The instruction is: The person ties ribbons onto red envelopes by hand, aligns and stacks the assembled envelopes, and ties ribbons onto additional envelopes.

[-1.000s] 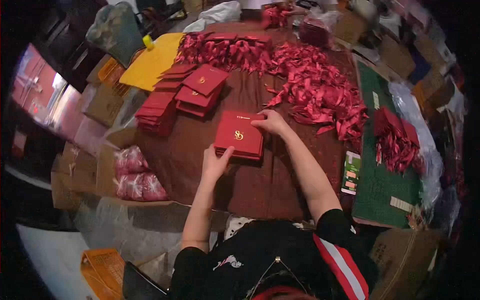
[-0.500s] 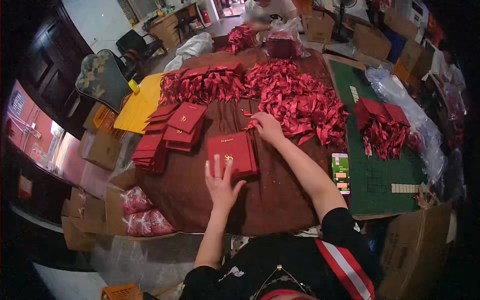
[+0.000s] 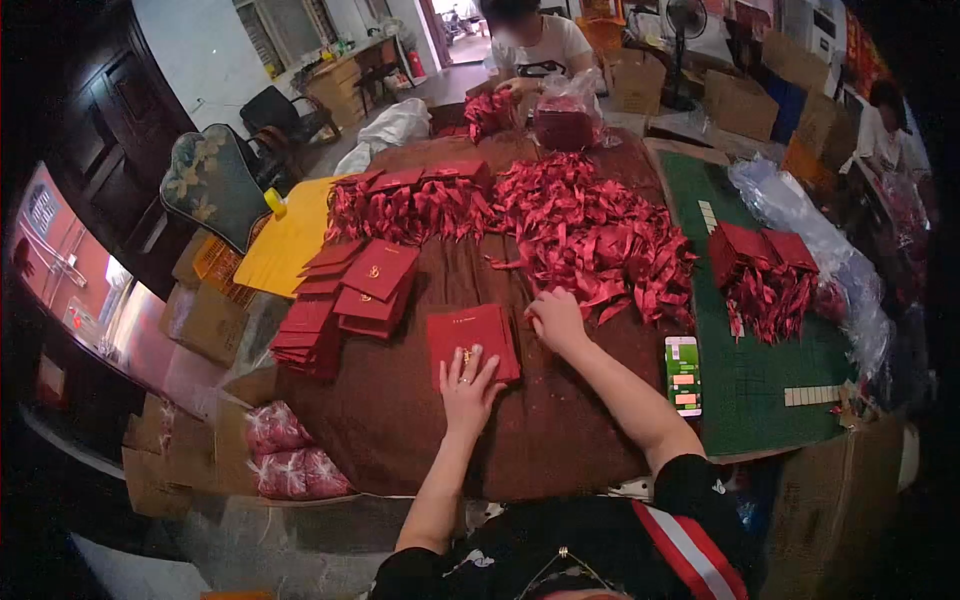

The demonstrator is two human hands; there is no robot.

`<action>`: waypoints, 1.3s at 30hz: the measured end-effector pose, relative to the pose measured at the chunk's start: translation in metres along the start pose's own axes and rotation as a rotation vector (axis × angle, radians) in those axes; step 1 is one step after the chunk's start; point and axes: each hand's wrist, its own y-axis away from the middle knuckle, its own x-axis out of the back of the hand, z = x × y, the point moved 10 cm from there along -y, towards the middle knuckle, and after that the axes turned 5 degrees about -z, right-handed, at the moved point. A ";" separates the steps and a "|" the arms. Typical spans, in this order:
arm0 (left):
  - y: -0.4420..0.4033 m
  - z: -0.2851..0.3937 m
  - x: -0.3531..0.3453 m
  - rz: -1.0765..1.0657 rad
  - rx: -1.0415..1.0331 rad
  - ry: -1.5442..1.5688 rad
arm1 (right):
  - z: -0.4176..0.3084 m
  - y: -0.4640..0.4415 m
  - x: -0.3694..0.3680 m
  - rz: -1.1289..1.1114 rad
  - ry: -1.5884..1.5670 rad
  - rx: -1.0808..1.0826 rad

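Note:
My left hand (image 3: 468,392) lies with spread fingers on the lower part of a stack of red cards (image 3: 462,332) with gold print. Just right of the stack's upper corner is my right hand (image 3: 556,318), its fingers curled and bent down; whatever is between them is too small to make out. Beyond it spreads a large heap of red ribbons (image 3: 590,230). Up and to the left of the stack are further piles of red cards (image 3: 380,270). A row of red pieces with ribbons (image 3: 410,205) lies behind those piles.
A phone (image 3: 683,376) lies at the right, beside a green mat (image 3: 770,385) holding a ribboned red bundle (image 3: 765,270). A yellow sheet (image 3: 290,240) is at the left. Wrapped pink packs (image 3: 290,450) sit in a box. Across the table a person (image 3: 545,55) handles red ribbons.
The view has tilted up a little. My left hand has settled flat on the stack. My right hand has drawn back from the ribbon end near the heap toward the stack's right side.

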 end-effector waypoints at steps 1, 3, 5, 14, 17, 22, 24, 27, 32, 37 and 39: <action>-0.001 0.000 0.001 -0.001 0.003 -0.002 | 0.001 0.011 0.017 0.018 -0.094 -0.045; -0.002 0.003 0.003 -0.033 0.031 -0.002 | 0.009 0.040 0.042 0.059 -0.276 -0.145; -0.001 0.001 0.004 -0.006 0.024 0.008 | 0.016 0.068 0.062 -0.009 -0.259 -0.302; 0.003 0.003 0.011 0.038 -0.025 0.028 | 0.028 0.163 0.063 -0.109 -0.351 -0.256; 0.001 0.005 0.013 0.023 -0.019 0.025 | 0.018 0.174 0.068 -0.154 -0.385 -0.203; 0.001 0.005 0.011 -0.012 -0.003 0.035 | 0.015 0.147 0.100 0.093 -0.466 -0.142; 0.001 0.006 0.010 -0.011 -0.004 0.033 | 0.039 0.119 0.114 0.156 -0.357 -0.224; 0.004 0.003 0.008 0.024 -0.013 0.047 | 0.094 0.067 0.100 0.219 -0.250 -0.253; 0.003 0.004 0.011 0.004 -0.004 0.036 | 0.156 0.004 0.036 0.042 -0.282 -0.329; -0.001 0.002 0.014 -0.061 -0.010 0.039 | 0.126 0.035 0.006 -0.149 -0.384 -0.468; -0.004 0.004 0.018 -0.060 -0.013 0.021 | 0.103 0.047 0.025 0.053 -0.260 -0.294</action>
